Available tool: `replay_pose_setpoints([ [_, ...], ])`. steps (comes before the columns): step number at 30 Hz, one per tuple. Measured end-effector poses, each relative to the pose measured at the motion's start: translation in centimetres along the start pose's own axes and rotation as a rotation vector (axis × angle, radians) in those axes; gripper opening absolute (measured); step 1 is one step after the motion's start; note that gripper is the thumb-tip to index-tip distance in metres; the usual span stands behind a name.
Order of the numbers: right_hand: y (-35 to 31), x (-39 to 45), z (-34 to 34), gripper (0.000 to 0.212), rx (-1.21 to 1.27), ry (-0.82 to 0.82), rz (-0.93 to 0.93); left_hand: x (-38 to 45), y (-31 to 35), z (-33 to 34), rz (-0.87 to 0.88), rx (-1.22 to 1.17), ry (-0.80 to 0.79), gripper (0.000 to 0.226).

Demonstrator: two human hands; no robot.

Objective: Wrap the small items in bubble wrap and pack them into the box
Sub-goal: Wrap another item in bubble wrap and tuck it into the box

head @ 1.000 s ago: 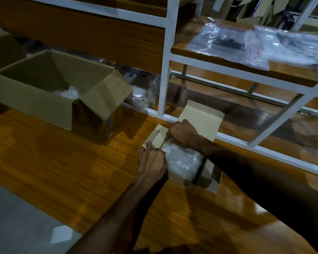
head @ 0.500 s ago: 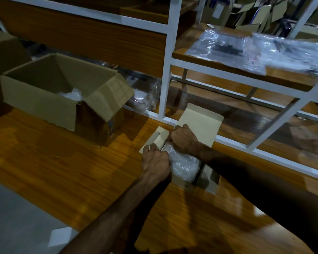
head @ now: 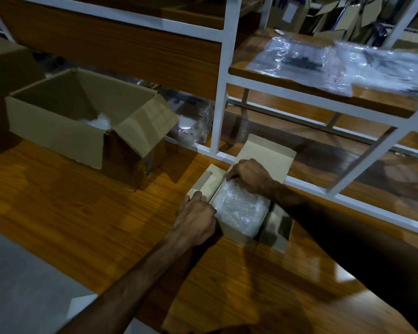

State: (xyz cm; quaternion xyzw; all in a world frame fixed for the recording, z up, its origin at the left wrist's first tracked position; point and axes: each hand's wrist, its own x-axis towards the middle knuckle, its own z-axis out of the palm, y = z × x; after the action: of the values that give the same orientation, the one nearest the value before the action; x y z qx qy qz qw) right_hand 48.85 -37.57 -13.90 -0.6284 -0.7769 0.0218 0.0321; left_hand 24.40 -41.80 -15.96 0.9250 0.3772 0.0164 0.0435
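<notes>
A small open cardboard box [head: 237, 233] sits on the wooden table [head: 70, 201], its lid flap [head: 268, 153] standing up at the far side. A bubble-wrapped bundle [head: 241, 208] fills the inside. My left hand [head: 196, 218] grips the box's left wall, with the thumb on the left side flap. My right hand [head: 249, 174] is curled over the far end of the bundle, fingertips down inside the box against the wrap. What the wrap holds is hidden.
A large open carton [head: 56, 126] with bubble wrap [head: 98, 121] inside stands at the left. A white shelf frame [head: 221, 112] rises just behind the small box. Plastic sheets [head: 323, 63] lie on its shelf and a plastic bag [head: 193, 126] sits below.
Both hands stay at the small box. My right hand has slid slightly along the far end of the bundle. The view has shifted a little.
</notes>
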Motion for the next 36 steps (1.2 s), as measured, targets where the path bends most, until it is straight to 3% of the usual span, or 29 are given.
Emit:
replay_pose_setpoints([
  [7, -0.1, 0.1, -0.5, 0.026, -0.016, -0.135, 0.01, 1.4, 0.6, -0.4, -0.035, 0.049, -0.123, 0.031],
  [12, -1.4, 1.9, -1.5, 0.024, -0.158, -0.247, -0.006, 1.5, 0.8, 0.0, -0.015, 0.092, -0.114, 0.028],
  [19, -2.6, 2.1, -0.9, 0.02, -0.249, -0.181, 0.096, -0.2, 0.4, 1.1, 0.038, 0.107, 0.028, 0.029],
  [27, -3.6, 2.3, 0.3, 0.027, -0.341, -0.047, 0.219, -0.3, 0.5, 0.8, 0.006, 0.055, 0.029, 0.032],
  [33, -4.4, 1.7, 1.4, 0.022, -0.16, -0.027, 0.318, 0.5, 0.3, -0.1, -0.02, 0.056, -0.079, 0.035],
  [36, -2.6, 0.6, 1.4, 0.028, 0.004, -0.121, 0.252, 0.8, 0.4, -0.2, -0.029, 0.066, -0.101, 0.034],
])
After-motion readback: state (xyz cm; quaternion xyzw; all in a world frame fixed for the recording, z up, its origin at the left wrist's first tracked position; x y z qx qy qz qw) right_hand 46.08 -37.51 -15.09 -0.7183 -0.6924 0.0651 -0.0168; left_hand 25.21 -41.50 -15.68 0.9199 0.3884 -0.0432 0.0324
